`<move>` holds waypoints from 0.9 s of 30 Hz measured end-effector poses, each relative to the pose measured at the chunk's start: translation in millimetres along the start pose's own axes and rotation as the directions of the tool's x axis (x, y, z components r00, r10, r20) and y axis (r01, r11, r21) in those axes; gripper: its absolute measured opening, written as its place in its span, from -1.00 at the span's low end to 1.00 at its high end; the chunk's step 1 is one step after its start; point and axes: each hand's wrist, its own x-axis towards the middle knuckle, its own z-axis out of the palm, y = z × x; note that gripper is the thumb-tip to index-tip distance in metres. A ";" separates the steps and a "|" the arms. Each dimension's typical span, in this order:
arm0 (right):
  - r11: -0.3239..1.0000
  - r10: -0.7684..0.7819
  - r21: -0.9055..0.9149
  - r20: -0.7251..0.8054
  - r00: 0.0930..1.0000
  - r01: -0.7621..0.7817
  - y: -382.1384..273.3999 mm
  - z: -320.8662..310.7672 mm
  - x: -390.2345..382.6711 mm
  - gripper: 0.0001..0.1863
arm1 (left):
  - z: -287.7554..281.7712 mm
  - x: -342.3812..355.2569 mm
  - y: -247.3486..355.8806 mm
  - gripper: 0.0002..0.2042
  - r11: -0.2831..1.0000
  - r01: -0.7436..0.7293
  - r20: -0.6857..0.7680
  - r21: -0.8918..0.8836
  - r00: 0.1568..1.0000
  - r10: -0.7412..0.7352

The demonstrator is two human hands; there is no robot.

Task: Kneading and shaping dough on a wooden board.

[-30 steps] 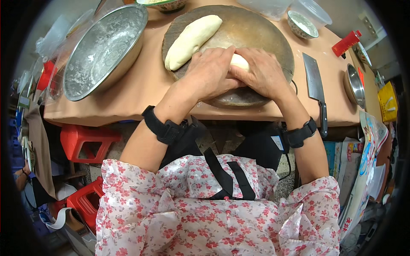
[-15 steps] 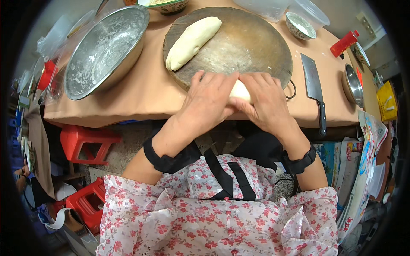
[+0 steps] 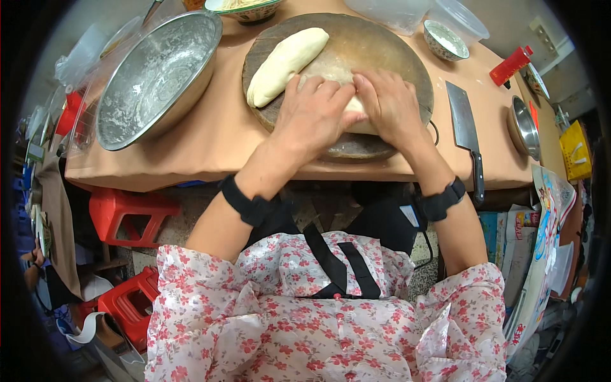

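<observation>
My left hand (image 3: 312, 114) and my right hand (image 3: 391, 105) curl from both sides over a piece of pale dough (image 3: 364, 126). Part of this dough shows between and below the hands; my fingers cover the rest. It rests on a round wooden chopping board (image 3: 388, 48), near the board's front edge. Farther left on the same board lies a long, smooth log of dough (image 3: 283, 67), set at a slant. My left fingertips come close to its right side; whether they touch it I cannot tell.
A large metal bowl (image 3: 188, 95) dusted with flour stands left of the board. To the right lies a cleaver (image 3: 463, 118), its handle over the table's front edge. Beyond are a patterned bowl of white powder (image 3: 439, 52), a red bottle (image 3: 511, 65) and a steel bowl (image 3: 525, 130).
Both hands have moved away from me with the dough piece, from the board's front edge farther onto it. The dough log stays in place.
</observation>
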 end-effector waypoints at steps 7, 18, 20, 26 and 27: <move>0.933 -0.333 -0.191 -0.140 0.933 0.305 -19.6 -2.5 -89.1 -0.36 | -20.4 -71.9 46.0 -0.09 0.999 0.016 0.090 0.044 0.996 -0.020; 0.984 -0.177 -0.042 -0.051 0.983 0.175 -6.5 -0.4 -19.4 -0.49 | -14.8 -11.5 23.0 -0.19 0.988 0.133 0.137 0.080 0.980 -0.143; 0.997 -0.063 0.051 0.049 0.997 0.060 -6.3 -3.9 -2.2 -0.48 | -14.3 1.5 14.1 -0.23 0.985 0.144 0.171 0.093 0.972 -0.158; 0.983 -0.185 -0.040 -0.163 0.969 0.181 -4.1 9.6 -20.2 -0.51 | -9.5 -7.2 10.9 -0.23 0.994 0.091 0.118 0.061 0.988 -0.098; 0.983 -0.185 -0.040 -0.163 0.969 0.181 -5.8 8.7 -31.1 -0.51 | -9.9 -15.2 16.3 -0.20 0.997 0.080 0.068 0.009 0.994 -0.081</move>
